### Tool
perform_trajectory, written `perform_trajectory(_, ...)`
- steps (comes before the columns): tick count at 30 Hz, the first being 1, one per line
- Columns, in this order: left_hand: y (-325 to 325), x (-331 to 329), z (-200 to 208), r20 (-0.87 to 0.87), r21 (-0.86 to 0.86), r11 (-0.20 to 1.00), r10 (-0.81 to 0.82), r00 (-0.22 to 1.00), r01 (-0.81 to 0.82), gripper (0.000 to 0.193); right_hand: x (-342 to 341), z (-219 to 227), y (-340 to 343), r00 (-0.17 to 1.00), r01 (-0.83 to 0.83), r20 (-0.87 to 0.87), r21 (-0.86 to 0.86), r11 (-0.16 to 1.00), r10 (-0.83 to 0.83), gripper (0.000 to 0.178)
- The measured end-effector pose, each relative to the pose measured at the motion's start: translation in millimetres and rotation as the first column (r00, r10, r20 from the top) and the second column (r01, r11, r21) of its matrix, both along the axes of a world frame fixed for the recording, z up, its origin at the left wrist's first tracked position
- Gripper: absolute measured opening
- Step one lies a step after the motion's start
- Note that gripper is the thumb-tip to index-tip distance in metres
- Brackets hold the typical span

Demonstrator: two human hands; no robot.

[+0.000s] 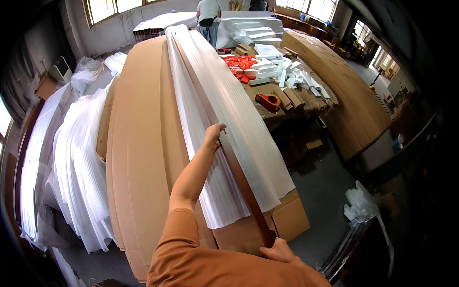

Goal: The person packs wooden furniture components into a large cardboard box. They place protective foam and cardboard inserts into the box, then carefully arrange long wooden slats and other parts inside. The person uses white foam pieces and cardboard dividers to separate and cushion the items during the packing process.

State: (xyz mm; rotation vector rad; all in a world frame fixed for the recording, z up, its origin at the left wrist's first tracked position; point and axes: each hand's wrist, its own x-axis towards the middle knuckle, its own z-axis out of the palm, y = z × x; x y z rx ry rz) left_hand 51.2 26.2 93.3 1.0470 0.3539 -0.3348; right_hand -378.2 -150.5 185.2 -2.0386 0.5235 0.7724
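A long, narrow reddish-brown wooden board [244, 184] lies lengthwise on white foam sheeting [244, 124], over flattened cardboard [138, 143]. My left hand [214, 136] is reached far forward, its fingers closed at the board's edge about midway along. Beyond that hand the board looks paler, and I cannot tell whether foam covers it there. At the near end, my right hand [279, 251] is closed round the board's tip, close to my body. The foam spreads on both sides of the board, and its near edge stops short of the cardboard's end.
Stacked foam sheets [83, 167] hang at the left. To the right, a worktable holds white blocks [272, 67], red plastic pieces [239, 62] and a red tape dispenser [267, 102]. Long cardboard [334, 86] lies beyond. A person [209, 19] stands at the far end. Wrapped boards [351, 239] stand lower right.
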Motion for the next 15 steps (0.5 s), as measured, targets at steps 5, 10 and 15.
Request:
perform_trajectory(5, 21, 8, -27, 0.051, 0.048, 0.999, -0.005, 0.999, 0.003, 0.029, 7, -19, 13, 0.995, 0.050, 0.077, 0.112, 0.992, -0.059, 0.020)
perform_trajectory(10, 4, -86, 14, -0.083, 0.259, 0.955, -0.124, 0.989, 0.142, 0.075, 38, -35, 15, 0.991, 0.025, 0.121, 0.286, 0.958, -0.062, 0.018)
perform_trajectory(15, 14, -197, 25, 0.046, 0.054, 0.978, -0.204, 0.978, 0.201, 0.096, 77, -41, 43, 0.985, -0.016, 0.164, 0.375, 0.927, -0.050, 0.019)
